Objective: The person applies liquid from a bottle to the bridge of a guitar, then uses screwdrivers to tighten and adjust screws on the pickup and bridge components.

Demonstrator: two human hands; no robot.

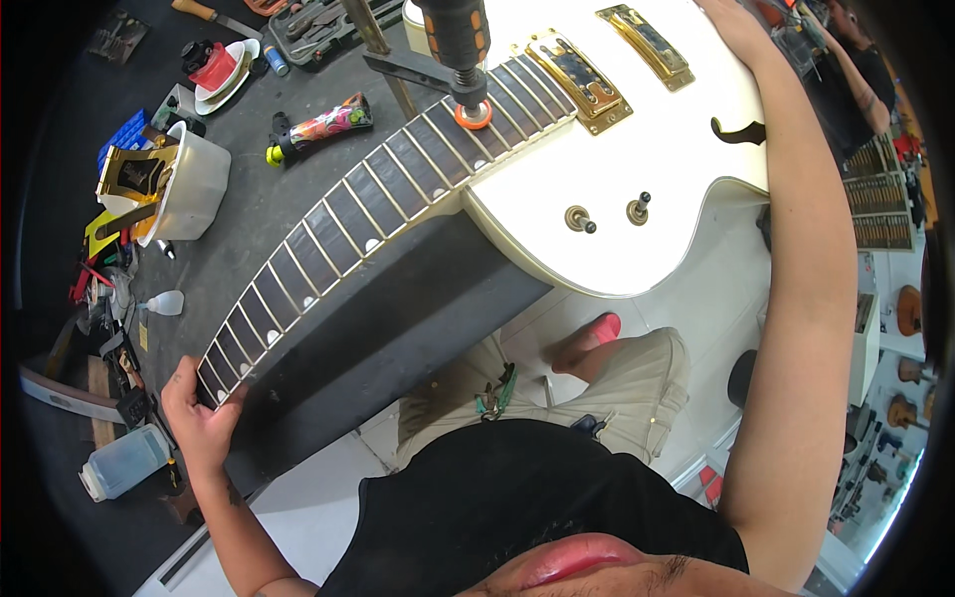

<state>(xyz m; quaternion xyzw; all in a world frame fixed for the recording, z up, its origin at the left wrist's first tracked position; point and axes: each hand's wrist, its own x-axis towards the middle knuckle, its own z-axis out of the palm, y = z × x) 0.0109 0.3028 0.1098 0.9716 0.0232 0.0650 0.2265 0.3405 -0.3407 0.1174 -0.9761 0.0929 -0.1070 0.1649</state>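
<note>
The guitar neck [379, 200] is clasped by the left hand [202, 418]. The right hand's [731, 30] grip cannot be told. Gold markings are borne by a black plate [134, 173].

Location type: a guitar workshop. The indicators are as follows. At 12 o'clock, a screw clamp [466, 75] with an orange ring stands over the fretboard of a cream-white guitar [607, 164]. The dark counter [343, 199] carries loose tools and supplies. At 11 o'clock, an open tool case [313, 40] lies near a wooden-handled tool [196, 11]. At 10 o'clock, a translucent tub [204, 189] contains gold-coloured parts. At 8 o'clock, a plastic bottle [124, 463] rests beside small tools. At 3 o'clock, in the background, several more guitars [908, 310] are visible; their supports are unclear.
</note>
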